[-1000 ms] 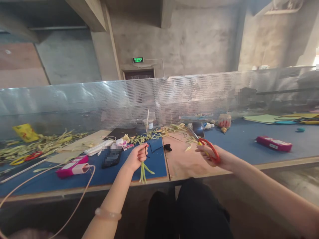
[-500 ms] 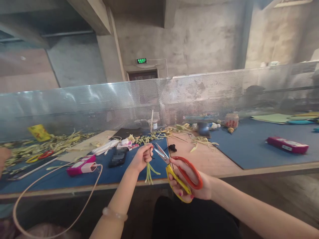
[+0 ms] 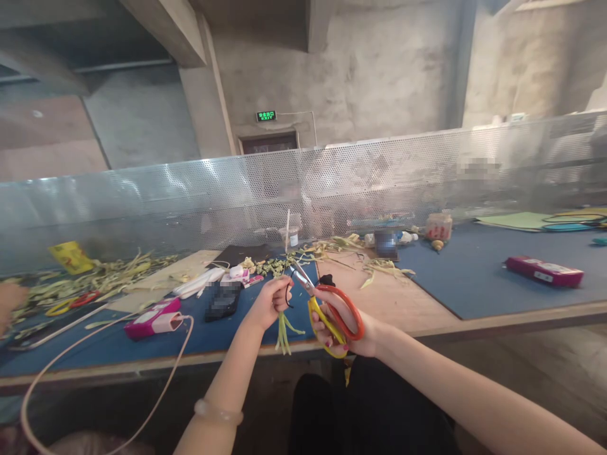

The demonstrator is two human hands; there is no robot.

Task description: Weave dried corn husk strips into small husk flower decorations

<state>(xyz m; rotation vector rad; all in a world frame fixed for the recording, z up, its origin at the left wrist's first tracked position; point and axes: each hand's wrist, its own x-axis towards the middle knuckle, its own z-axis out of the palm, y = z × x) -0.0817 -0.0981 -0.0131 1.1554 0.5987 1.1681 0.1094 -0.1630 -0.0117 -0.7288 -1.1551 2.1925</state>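
My left hand (image 3: 272, 303) is closed on a bundle of pale green strips (image 3: 284, 332), whose split ends hang below the fist. A thin black cord (image 3: 288, 296) loops beside its fingers. In my right hand (image 3: 355, 325) are scissors with one red and one yellow handle (image 3: 348, 309). The scissor blades (image 3: 302, 278) point up and left, slightly parted, near the fingertips of my left hand. A thin pale stalk (image 3: 287, 230) stands upright above the left hand. Whether the blades touch anything is too small to tell.
A pink box (image 3: 152, 319) with a cable and a dark phone (image 3: 222, 300) lie left on the blue table (image 3: 450, 272). Dried strips (image 3: 118, 278) spread behind them. Another person's hand (image 3: 10, 306) shows at far left. A second pink box (image 3: 543, 272) lies right.
My right hand has moved the scissors left and up, so the blades are higher and closer to my left hand. My left hand has barely moved and keeps its hold.
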